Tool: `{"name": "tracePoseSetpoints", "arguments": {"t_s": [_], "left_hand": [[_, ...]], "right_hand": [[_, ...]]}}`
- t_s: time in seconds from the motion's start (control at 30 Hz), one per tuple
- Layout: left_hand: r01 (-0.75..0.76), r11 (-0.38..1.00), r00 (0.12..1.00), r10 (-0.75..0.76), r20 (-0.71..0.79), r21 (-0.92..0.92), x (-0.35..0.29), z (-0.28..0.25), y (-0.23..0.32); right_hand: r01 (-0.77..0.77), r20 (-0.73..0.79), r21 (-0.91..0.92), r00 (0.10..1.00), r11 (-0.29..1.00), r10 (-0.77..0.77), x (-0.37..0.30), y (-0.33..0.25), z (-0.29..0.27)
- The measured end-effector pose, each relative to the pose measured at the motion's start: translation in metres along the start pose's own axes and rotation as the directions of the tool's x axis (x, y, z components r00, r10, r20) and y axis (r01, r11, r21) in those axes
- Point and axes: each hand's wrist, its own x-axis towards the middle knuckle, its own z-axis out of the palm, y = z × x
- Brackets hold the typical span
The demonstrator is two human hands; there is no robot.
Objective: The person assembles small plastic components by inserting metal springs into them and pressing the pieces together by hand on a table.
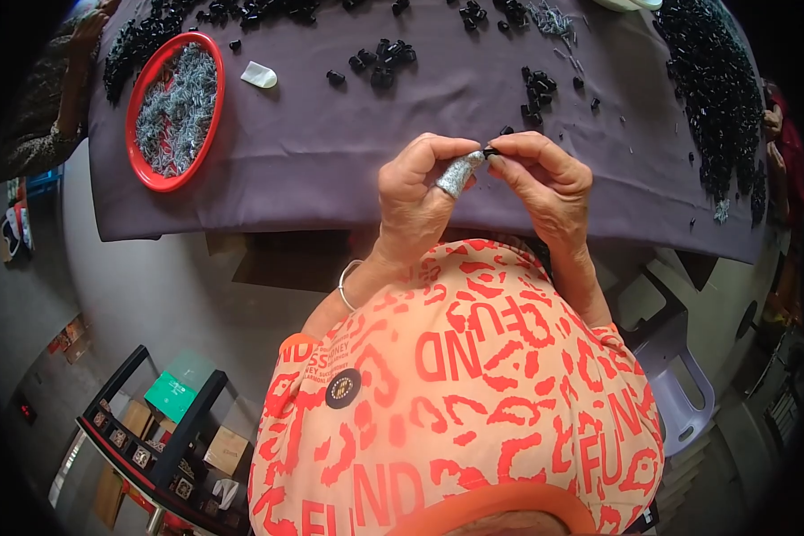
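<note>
My left hand point(417, 192) and my right hand point(545, 183) meet above the near edge of a table under a dark purple cloth point(330, 152). The left thumb wears a grey fabric finger cot point(458, 173). Between the fingertips of both hands sits a small black plastic part point(491, 151). The right hand pinches it from the right while the left thumb presses against it. I cannot tell whether a second piece is held with it.
A red round tray point(175, 109) of grey metal bits lies at the left. Black parts lie in small clusters point(384, 61) and a big heap point(715, 89) at the right. A white finger cot point(259, 75) lies loose. Other people's arms point(71, 80) show at the table's ends.
</note>
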Motion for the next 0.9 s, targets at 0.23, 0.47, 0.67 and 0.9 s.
{"name": "tracePoseSetpoints", "arguments": {"t_s": [0.23,0.47,0.67,0.9], "left_hand": [[0.13,0.975,0.989,-0.141,-0.051,-0.182,0.0,0.002,-0.012],[0.162,0.943,0.984,-0.176,-0.019,-0.292,0.005,0.003,-0.008],[0.244,0.93,0.969,-0.245,0.029,-0.276,0.009,-0.002,-0.004],[0.22,0.926,0.975,-0.218,0.043,-0.307,0.009,-0.004,-0.009]], "right_hand": [[0.157,0.025,-0.145,0.988,0.977,-0.155,0.004,0.011,0.001],[0.352,0.035,-0.353,0.931,0.867,-0.364,0.009,0.004,0.009],[0.588,0.177,-0.512,0.786,0.626,-0.593,0.02,0.013,0.007],[0.614,0.226,-0.536,0.765,0.578,-0.603,0.029,0.021,0.007]]}}
